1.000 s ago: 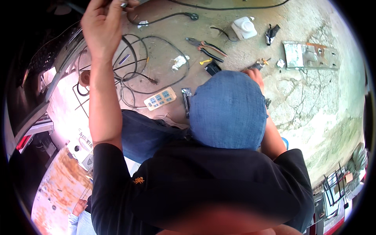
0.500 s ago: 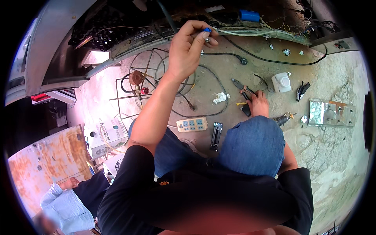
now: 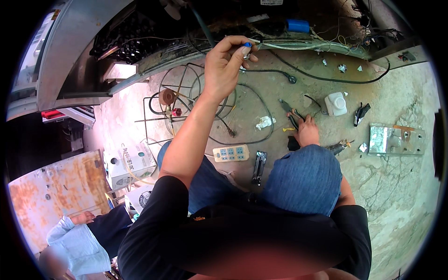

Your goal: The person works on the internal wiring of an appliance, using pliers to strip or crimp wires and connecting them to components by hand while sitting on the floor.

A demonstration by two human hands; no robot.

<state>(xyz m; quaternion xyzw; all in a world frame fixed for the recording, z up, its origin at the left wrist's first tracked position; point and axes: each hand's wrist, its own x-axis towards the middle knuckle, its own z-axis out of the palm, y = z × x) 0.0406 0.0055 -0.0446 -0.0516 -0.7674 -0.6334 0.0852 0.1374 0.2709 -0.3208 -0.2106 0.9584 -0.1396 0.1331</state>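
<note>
My left hand (image 3: 224, 70) is raised at the machine's low front edge. Its thumb and fingers pinch a small blue part with a shiny metal bit (image 3: 247, 45); its exact kind is too small to tell. Down on the floor, beside my right knee, my right hand (image 3: 308, 132) has its fingers closed about the dark handles of a pair of pliers (image 3: 290, 113). The pliers' jaws point away from me, to the left. A small black piece (image 3: 293, 143) and a yellow scrap (image 3: 288, 129) lie beside that hand.
A wire stand with a red-knobbed valve (image 3: 176, 112), cables (image 3: 270, 135), a power strip (image 3: 231, 153), a white bottle (image 3: 336, 103) and a metal plate (image 3: 395, 140) are on the floor. A blue cylinder (image 3: 297, 25) lies inside the machine. Another person (image 3: 81, 242) sits at lower left.
The view has shifted slightly, so most things sit a little lower. My left hand keeps its pinch on the blue part. My right hand stays at the pliers, which have turned slightly.
</note>
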